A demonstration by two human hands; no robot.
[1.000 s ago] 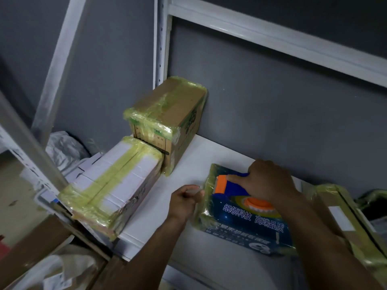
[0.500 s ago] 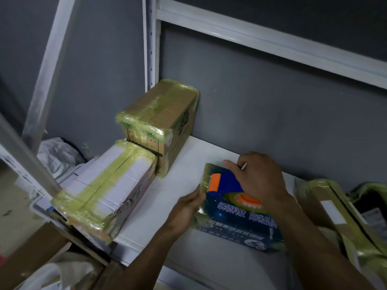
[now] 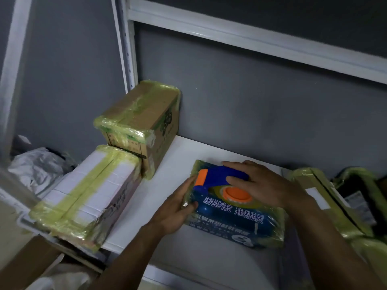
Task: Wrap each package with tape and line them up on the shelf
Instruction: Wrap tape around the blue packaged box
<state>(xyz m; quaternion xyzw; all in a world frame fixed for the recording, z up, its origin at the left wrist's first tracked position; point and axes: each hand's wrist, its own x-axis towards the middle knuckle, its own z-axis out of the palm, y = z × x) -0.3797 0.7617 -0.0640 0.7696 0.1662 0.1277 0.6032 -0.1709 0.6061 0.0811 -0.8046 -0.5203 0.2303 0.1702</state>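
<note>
A blue package [image 3: 234,222] with white lettering, wrapped in yellowish clear tape, lies flat on the white shelf [image 3: 178,162]. On top of it rests a blue and orange tape dispenser [image 3: 211,176]. My right hand [image 3: 263,183] lies over the dispenser, with my fingers on the far side of its blue handle and my thumb on the near side. My left hand [image 3: 176,208] holds the package's left end, thumb on top. A taped brown carton [image 3: 142,120] stands at the shelf's back left. A taped white box [image 3: 88,189] lies in front of it.
More taped packages [image 3: 314,191] and a dark wrapped one [image 3: 360,185] sit at the right. A grey plastic bag [image 3: 37,168] lies left of the shelf. The shelf's white upright [image 3: 123,45] and upper beam [image 3: 251,38] frame the grey back wall.
My left hand went from curled beside the package to holding its left end. My right hand's fingers spread out further over the dispenser. The package stayed where it was on the shelf.
</note>
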